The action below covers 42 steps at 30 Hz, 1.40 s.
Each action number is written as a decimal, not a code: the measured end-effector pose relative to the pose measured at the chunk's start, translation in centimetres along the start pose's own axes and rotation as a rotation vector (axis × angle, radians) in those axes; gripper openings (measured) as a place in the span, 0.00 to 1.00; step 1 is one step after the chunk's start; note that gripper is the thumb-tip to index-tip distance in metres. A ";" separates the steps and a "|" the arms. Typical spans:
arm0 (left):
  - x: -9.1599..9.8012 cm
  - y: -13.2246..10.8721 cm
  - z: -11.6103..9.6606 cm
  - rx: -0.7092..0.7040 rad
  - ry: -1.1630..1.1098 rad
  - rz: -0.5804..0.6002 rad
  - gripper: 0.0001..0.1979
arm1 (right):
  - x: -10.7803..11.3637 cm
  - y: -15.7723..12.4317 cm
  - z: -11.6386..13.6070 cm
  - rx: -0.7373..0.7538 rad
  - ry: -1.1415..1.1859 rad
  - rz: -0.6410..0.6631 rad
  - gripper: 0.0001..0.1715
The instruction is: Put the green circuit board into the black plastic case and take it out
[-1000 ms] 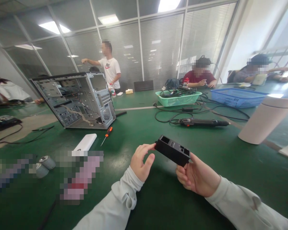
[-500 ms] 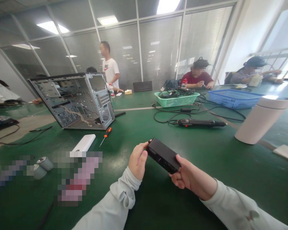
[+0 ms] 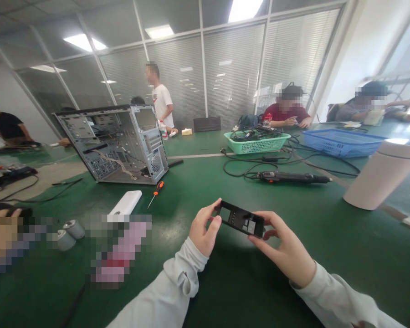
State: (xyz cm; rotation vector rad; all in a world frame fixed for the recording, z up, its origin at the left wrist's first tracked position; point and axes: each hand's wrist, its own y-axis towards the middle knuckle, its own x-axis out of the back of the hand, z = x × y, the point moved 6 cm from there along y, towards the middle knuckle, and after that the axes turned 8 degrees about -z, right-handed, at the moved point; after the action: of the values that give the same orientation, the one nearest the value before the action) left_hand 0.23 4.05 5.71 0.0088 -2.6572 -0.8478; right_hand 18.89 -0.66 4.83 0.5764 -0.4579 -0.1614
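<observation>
A small black rectangular case (image 3: pixel 241 219) is held above the green table between both hands. Its face towards me has pale window-like patches and small details; I cannot tell what kind of device it is. My left hand (image 3: pixel 205 230) pinches its left end, thumb in front and fingers at the top edge. Around the right end, my right hand (image 3: pixel 282 243) grips with thumb and fingers. Beyond the hands, a screwdriver (image 3: pixel 156 193) with an orange and black handle lies near an open computer case (image 3: pixel 123 146).
A white slab-like block (image 3: pixel 125 204) and two grey cylinders (image 3: pixel 70 233) lie to the left. Farther back are a green basket (image 3: pixel 256 145) of cables, a blue basket (image 3: pixel 343 145) and a black electric screwdriver (image 3: pixel 294 176). A pale tumbler (image 3: pixel 379 177) stands right. Other people are around the table.
The black case has been turned so that its detailed face points towards me. My right hand has shifted its grip on the right end. Another person's hand has appeared at the far left.
</observation>
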 end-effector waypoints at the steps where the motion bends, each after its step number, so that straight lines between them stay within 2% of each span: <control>1: 0.0 0.0 0.0 -0.003 0.001 0.004 0.21 | 0.1 0.0 0.3 0.054 -0.033 -0.021 0.22; 5: -0.2 0.0 -0.2 -0.001 0.011 0.020 0.23 | 0.3 0.0 1.1 0.202 -0.136 -0.059 0.17; 11: -0.3 -0.2 -0.6 0.015 0.008 0.051 0.23 | 0.3 -0.2 1.7 0.305 -0.250 -0.103 0.16; 26: -0.8 -0.5 -1.1 0.023 0.004 0.128 0.22 | 0.3 -0.3 2.1 0.420 -0.467 -0.135 0.17; 33: -1.2 -0.6 -1.1 0.054 -0.014 0.190 0.20 | 0.1 -0.5 3.6 0.538 -0.653 -0.095 0.26; 42: -1.9 -0.9 -0.9 0.029 0.083 0.258 0.20 | 0.3 -0.7 4.6 0.597 -0.832 -0.071 0.24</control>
State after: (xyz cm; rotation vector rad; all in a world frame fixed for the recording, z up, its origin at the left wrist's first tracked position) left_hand 2.25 3.04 5.30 -0.2789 -2.5218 -0.7080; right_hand 17.00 -3.57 7.89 1.1116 -1.3186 -0.3384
